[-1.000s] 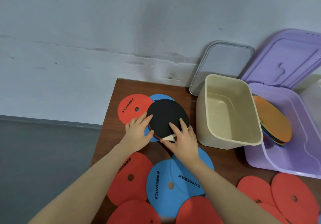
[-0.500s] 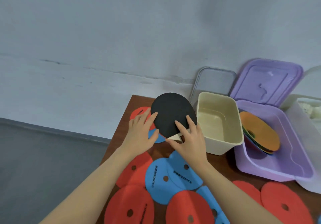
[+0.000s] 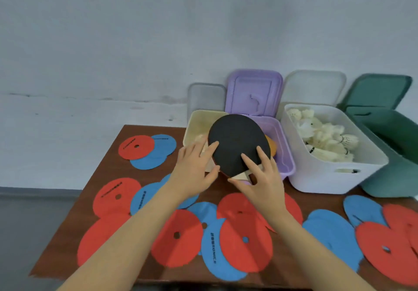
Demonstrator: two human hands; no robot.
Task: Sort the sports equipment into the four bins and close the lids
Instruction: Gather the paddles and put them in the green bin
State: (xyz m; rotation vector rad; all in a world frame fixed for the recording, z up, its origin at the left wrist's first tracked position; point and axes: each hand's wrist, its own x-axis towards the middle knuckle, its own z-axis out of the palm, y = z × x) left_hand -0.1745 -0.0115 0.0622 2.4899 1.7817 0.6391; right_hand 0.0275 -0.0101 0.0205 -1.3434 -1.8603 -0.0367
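A table tennis paddle [image 3: 237, 141] with a black face and a red underside is lifted off the table, in front of the cream bin [image 3: 194, 128] and the purple bin [image 3: 282, 153]. My right hand [image 3: 262, 177] pinches it near the wooden handle, fingers on the black face and thumb beneath. My left hand [image 3: 194, 168] holds its left edge, fingertips on the black rubber. Orange discs inside the purple bin peek out behind the paddle.
Several red and blue flat discs [image 3: 244, 236] cover the brown table [image 3: 108, 155]. A white bin [image 3: 334, 173] holds shuttlecocks [image 3: 325, 139]. A green bin [image 3: 398, 177] stands at the far right. Four open lids [image 3: 255, 91] lean on the wall.
Both hands have lifted the paddle off the discs and carried it right, toward the cream and purple bins. The view has swung right, bringing the white and green bins into sight.
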